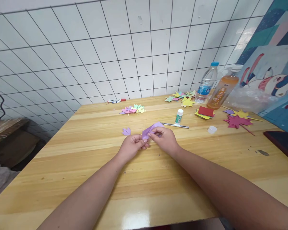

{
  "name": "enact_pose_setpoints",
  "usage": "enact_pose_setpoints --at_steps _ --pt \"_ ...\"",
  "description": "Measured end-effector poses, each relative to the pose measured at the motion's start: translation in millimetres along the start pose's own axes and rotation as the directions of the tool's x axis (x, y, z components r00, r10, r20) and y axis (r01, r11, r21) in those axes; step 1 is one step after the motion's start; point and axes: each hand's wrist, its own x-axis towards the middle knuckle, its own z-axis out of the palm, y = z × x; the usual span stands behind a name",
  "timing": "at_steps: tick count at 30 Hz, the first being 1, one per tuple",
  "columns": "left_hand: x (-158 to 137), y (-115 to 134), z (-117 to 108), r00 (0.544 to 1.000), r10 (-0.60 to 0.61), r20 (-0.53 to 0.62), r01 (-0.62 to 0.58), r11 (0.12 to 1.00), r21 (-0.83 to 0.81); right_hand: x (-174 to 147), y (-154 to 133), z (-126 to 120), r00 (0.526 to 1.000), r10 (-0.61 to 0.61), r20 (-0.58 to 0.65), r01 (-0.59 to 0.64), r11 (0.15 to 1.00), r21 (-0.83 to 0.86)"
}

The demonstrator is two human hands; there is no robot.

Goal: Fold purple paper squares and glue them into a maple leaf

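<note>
A sheet of purple paper (147, 131), partly folded, is held up a little above the wooden table (91, 179). My left hand (133, 145) pinches its lower left corner. The fingers of my right hand (165, 138) grip the same paper along its near edge and cover part of it. Just beyond my left hand lies a small purple leaf cutout (127, 131). A pen (180, 125) rests on the table behind my right hand, with an uncapped-looking green and white glue stick (179, 117) standing upright beside it.
Paper leaves (138, 109) are piled at the back, more (187, 102) near a water bottle (206, 83) and an orange drink bottle (223, 91). Red and yellow paper (205, 111), a clear cap (212, 129), a dark red leaf (237, 121) and a dark device (282, 143) lie right. Markers (116, 101) lie by the wall.
</note>
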Motion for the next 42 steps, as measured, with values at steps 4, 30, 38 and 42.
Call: enact_pose_setpoints --at_steps 4,30,38,42 --pt "-1.4 0.8 -1.1 1.000 0.019 -0.025 -0.019 1.000 -0.010 0.2 4.0 -0.5 0.997 0.078 0.027 -0.082 0.979 0.184" --pt "-2.1 -0.5 1.7 0.997 0.076 -0.021 -0.071 0.984 0.163 2.2 3.0 1.1 0.943 0.256 0.214 -0.298 0.935 0.194" --pt "-3.1 4.4 -1.0 1.000 -0.019 -0.023 0.021 0.993 0.113 3.4 6.7 -1.7 0.943 0.298 0.148 -0.326 0.918 0.226" --pt "-3.2 6.6 -2.6 0.998 -0.056 -0.019 0.058 0.996 0.070 4.2 8.6 -4.5 0.943 0.300 0.148 -0.330 0.904 0.273"
